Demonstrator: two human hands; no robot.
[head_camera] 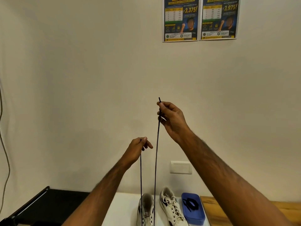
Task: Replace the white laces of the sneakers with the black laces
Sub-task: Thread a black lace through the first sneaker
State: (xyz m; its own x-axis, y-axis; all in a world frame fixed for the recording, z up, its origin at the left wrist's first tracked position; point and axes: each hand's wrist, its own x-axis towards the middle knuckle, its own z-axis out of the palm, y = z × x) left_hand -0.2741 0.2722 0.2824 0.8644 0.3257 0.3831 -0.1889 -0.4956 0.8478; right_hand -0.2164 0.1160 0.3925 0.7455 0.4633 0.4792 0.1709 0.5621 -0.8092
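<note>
Two white sneakers stand on a white table point(125, 207) at the bottom of the view. The left sneaker point(145, 209) has no white lace, and a black lace point(156, 160) rises out of it in two strands. My right hand point(171, 119) pinches one end high up, its tip sticking out above the fingers. My left hand point(138, 148) pinches the other end lower down. The right sneaker point(171, 207) still carries its white lace. Another black lace point(190, 204) lies coiled in a blue tray point(193, 209) to the right.
A plain wall fills most of the view, with two posters point(199, 18) at the top and a white switch plate point(180, 167) low down. A black case point(47, 207) sits bottom left, a wooden surface point(215, 211) bottom right. A cable point(4, 152) hangs at the left edge.
</note>
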